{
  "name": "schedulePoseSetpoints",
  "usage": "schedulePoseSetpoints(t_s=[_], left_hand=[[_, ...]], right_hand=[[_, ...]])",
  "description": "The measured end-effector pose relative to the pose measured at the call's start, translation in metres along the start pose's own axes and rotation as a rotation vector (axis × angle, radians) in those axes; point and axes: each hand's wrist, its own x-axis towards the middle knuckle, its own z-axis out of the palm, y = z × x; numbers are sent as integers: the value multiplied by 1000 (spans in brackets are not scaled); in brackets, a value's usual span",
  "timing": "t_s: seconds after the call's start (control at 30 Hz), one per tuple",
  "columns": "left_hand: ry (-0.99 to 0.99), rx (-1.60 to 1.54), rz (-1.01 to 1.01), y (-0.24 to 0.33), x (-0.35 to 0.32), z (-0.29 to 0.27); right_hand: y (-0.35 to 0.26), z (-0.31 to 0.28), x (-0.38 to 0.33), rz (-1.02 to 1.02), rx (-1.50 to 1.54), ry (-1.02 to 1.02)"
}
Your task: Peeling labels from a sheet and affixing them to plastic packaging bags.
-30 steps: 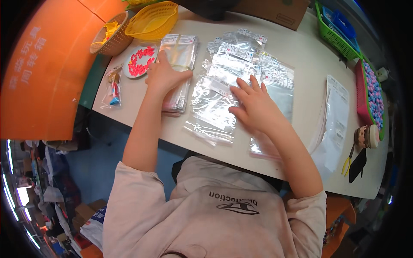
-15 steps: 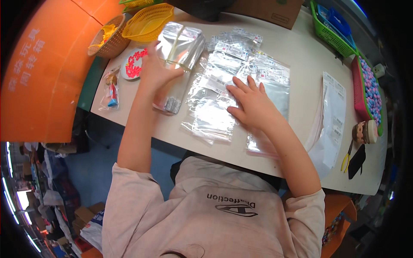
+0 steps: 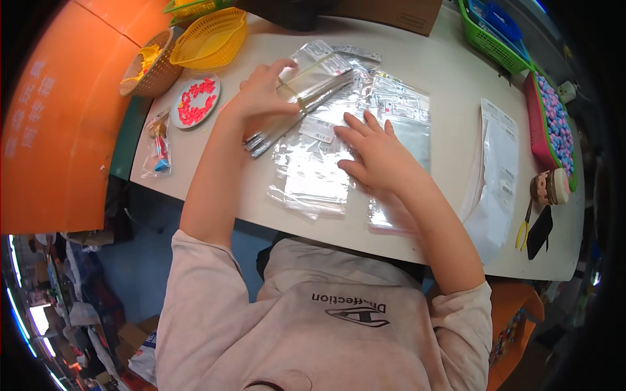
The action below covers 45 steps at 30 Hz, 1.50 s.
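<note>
My left hand grips a thick bundle of clear plastic bags held by a yellowish rubber band. The bundle is tilted on its long side and leans to the right, over the upper part of the loose bags. Fingers and thumb are wrapped around its left part, hiding some of it. My right hand lies with spread fingers on flat, shiny clear bags. Beneath and beside its fingers are more clear bags with printed tops. A small white label shows left of my right fingertips.
To the left are a plate of red pieces, a bagged small toy and a yellow basket. At right lie white sheets, yellow-handled pliers, a black flat object and a bin of blue-and-pink beads.
The banded bundle, flat-side up before, has been tipped onto its side and shifted right by my left hand. My right hand has barely moved; the whole view has shifted slightly.
</note>
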Motion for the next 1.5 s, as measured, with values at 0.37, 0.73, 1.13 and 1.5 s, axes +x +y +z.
schedulePoseSetpoints(t_s=[0.37,0.73,1.13,1.5], left_hand=[[138,-123,454,118,-51,29],[-298,81,563,175,-113,126],[-415,-718,25,250,-56,137],[-533,-1319,-229,259,-9,178]], right_hand=[[25,-65,-99,699,349,311],[93,-47,-191,866,-227,599],[80,-40,-205,843,127,691],[87,-61,-204,835,454,893]])
